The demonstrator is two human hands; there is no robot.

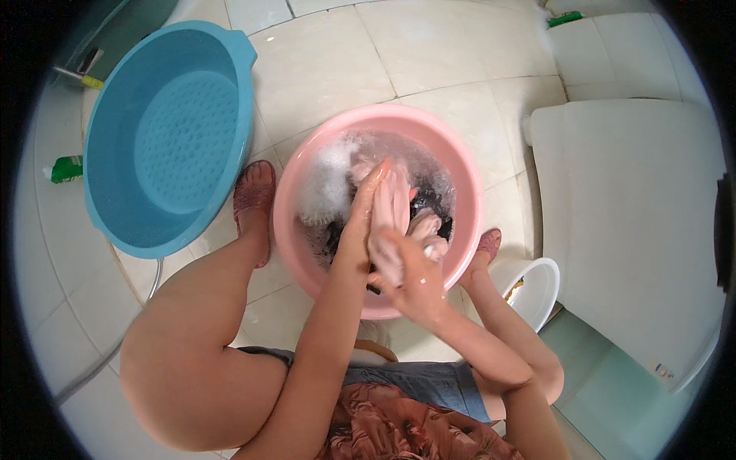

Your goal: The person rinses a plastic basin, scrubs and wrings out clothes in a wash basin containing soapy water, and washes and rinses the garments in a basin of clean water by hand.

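A round pink plastic basin (468, 230) stands on the floor between my feet, holding cloudy water with white suds (330, 172). Over it, a wet pale pink cloth (392, 201) is stretched between my hands. My left hand (371, 192) lies along the cloth's left side and holds it, fingers pointing away from me. Lower down, my right hand (417, 276) is closed around the cloth's near end. More pink folds (426, 225) hang to the right. Dark fabric (443, 198) lies in the water, partly hidden. Pale bristles (316, 215) show below the foam at left.
A large blue plastic basin (184, 138) is tipped at the left wall, near a green bottle (67, 169) and a hose (156, 279). To the right are a white bin (543, 287) and a large white appliance (621, 190). Light tiles (322, 57) cover the floor.
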